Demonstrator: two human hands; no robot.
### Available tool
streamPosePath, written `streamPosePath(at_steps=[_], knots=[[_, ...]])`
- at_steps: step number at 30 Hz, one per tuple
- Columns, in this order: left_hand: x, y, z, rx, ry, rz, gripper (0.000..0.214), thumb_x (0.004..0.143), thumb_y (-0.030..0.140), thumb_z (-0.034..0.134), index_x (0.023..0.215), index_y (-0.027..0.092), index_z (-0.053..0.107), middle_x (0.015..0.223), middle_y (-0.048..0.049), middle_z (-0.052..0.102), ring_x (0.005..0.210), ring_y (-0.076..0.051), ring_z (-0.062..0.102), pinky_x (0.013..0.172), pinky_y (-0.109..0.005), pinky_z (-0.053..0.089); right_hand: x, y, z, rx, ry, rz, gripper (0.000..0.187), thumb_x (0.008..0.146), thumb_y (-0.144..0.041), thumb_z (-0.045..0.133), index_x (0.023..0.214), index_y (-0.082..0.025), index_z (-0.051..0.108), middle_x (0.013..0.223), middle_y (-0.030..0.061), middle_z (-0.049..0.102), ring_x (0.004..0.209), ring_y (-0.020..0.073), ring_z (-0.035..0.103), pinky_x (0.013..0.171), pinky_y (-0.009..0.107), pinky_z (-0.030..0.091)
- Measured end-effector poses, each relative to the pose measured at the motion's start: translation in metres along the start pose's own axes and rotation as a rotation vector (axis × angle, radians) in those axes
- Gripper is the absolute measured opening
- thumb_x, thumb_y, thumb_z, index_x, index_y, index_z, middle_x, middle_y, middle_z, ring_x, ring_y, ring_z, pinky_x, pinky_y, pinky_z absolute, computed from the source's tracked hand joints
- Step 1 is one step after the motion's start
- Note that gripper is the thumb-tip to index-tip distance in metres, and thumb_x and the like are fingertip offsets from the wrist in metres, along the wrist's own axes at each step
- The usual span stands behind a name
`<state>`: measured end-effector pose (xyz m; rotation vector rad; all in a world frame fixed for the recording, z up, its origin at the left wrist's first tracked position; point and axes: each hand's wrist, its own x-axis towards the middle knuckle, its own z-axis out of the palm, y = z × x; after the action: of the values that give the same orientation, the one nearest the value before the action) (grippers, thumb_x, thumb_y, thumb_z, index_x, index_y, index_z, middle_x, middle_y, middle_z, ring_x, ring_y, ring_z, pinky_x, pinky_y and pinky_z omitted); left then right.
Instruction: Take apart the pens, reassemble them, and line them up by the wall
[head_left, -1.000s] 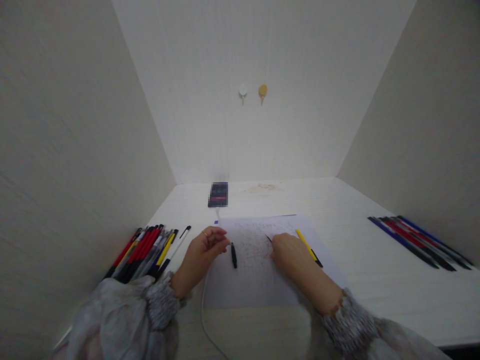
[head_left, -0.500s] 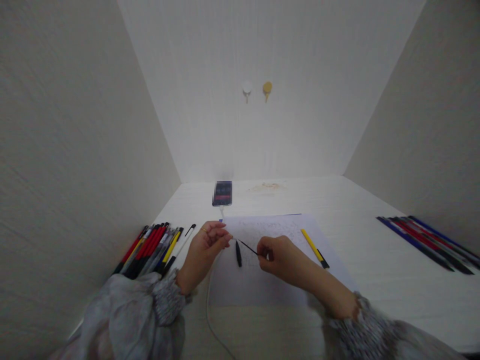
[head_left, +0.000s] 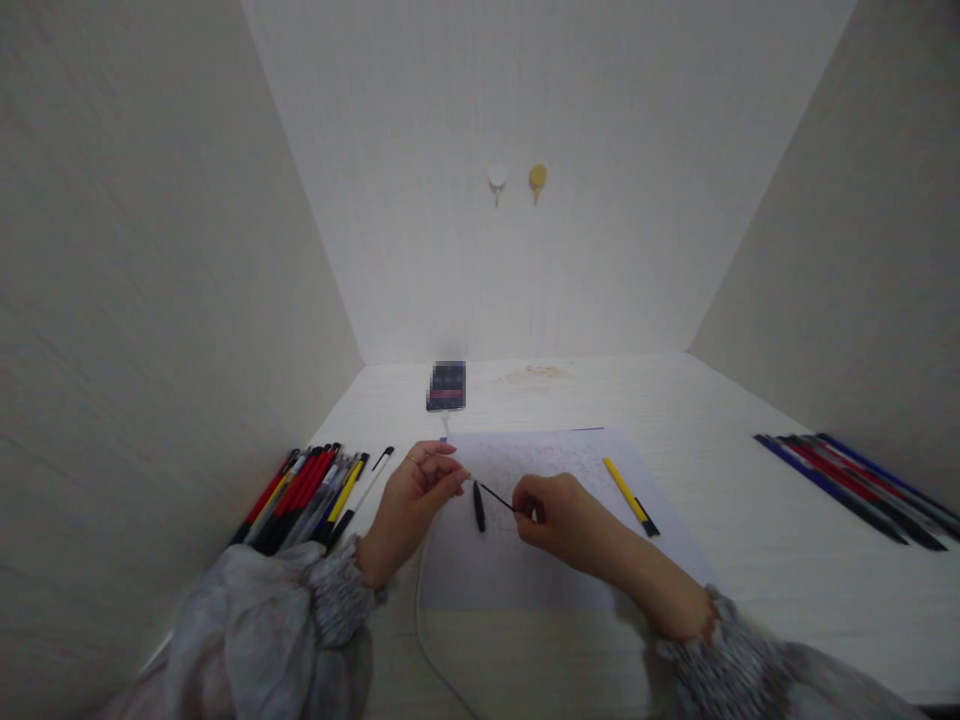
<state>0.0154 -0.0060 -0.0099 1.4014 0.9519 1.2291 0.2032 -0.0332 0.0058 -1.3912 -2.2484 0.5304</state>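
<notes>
My right hand (head_left: 559,512) pinches a thin black pen refill (head_left: 495,494) whose tip points left toward my left hand (head_left: 416,495). The left hand's fingers are pinched together on something too small to make out, right at the refill's tip. A short black pen piece (head_left: 478,506) lies on the scribbled white paper (head_left: 525,560) between the hands. A yellow pen barrel with a black end (head_left: 628,495) lies on the paper to the right of my right hand.
A bundle of red, black and yellow pens (head_left: 307,488) lies at the left by the wall. A row of blue, red and black pens (head_left: 855,475) lies at the right. A phone (head_left: 447,385) sits at the back, its white cable (head_left: 427,620) running toward me.
My right hand has left the paper's middle and moved left with the refill, bringing its tip to my left hand's fingertips. The left hand has stayed almost in place.
</notes>
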Motion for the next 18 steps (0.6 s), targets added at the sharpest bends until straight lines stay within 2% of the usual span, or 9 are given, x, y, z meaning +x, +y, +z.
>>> streamPosePath(at_steps=[4,10,18], knots=[[-0.0008,0.0015,0.0008,0.021,-0.020,-0.031,0.027,0.067,0.021,0.059,0.089,0.017,0.044,0.067,0.0035,0.056,0.057,-0.009,0.054,0.056,-0.022,0.045,0.0001,0.0002,0.0028,0.005,0.010,-0.015,0.016,0.067,-0.013,0.047,0.076,-0.017,0.059,0.060,-0.0009,0.058,0.051,0.0081,0.048,0.050,0.019,0.034],[-0.0018,0.0020,0.0008,0.024,-0.035,-0.018,0.028,0.068,0.019,0.059,0.091,0.018,0.043,0.067,0.0039,0.056,0.057,-0.008,0.053,0.056,-0.022,0.044,0.0010,0.0042,0.0045,-0.002,-0.004,-0.123,0.015,0.073,-0.018,0.048,0.076,-0.018,0.063,0.066,0.0007,0.060,0.057,0.0087,0.050,0.056,0.020,0.035],[-0.0080,0.0047,0.0048,0.083,-0.123,-0.014,0.036,0.067,0.020,0.060,0.097,0.019,0.040,0.064,0.0028,0.059,0.058,-0.012,0.056,0.057,-0.025,0.043,0.0017,-0.0015,0.0074,0.115,0.072,-0.076,0.006,0.068,-0.019,0.055,0.070,-0.016,0.060,0.063,-0.0005,0.057,0.057,0.0082,0.048,0.054,0.020,0.035]])
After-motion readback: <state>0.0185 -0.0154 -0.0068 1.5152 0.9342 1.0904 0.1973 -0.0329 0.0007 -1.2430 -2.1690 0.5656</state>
